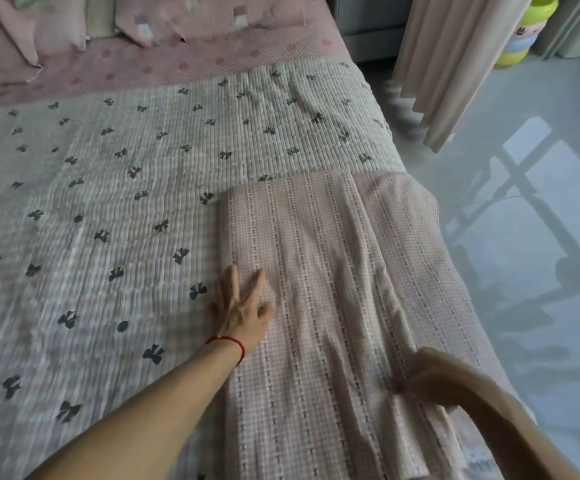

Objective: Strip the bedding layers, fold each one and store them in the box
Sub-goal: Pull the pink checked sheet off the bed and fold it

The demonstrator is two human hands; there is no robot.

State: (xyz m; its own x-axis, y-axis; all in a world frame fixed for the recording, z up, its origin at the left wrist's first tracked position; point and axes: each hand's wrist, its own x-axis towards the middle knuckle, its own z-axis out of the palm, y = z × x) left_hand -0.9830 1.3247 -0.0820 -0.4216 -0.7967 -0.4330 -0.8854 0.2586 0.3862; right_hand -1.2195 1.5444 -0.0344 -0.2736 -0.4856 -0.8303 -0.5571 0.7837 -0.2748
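Folded pink checked sheet (pixel 316 289) lies on the bed's right side, near the edge, long axis running away from the camera, with several lengthwise creases and layered edges stacked along its right side. Part of it drapes over the bed edge toward the floor. Left hand (pixel 241 306) is open, palm down, fingers spread, pressed flat on the sheet's left edge where it meets the quilt. A red string (pixel 233 341) circles that wrist. Right hand (pixel 430 375) is at the sheet's right edge, lower right, fingers curled onto the layered fold; blurred, so whether it pinches the cloth or just presses it cannot be told. Under the sheet and spreading left and up is a ribbed pale quilt (pixel 108 202) with dark bow prints, covering most of the bed, lying flat with slight wrinkles near its far right corner. Beyond the quilt, a pink dotted bed cover (pixel 177 64) shows across the far part of the bed. Pink pillows (pixel 143 19) sit at the far end, bunched together. To the right of the bed, glossy grey floor (pixel 523 271) with window reflections. A beige curtain (pixel 447 64) hangs near the bed's far right corner. Stacked coloured plastic tubs (pixel 523 32) stand behind the curtain at top right.
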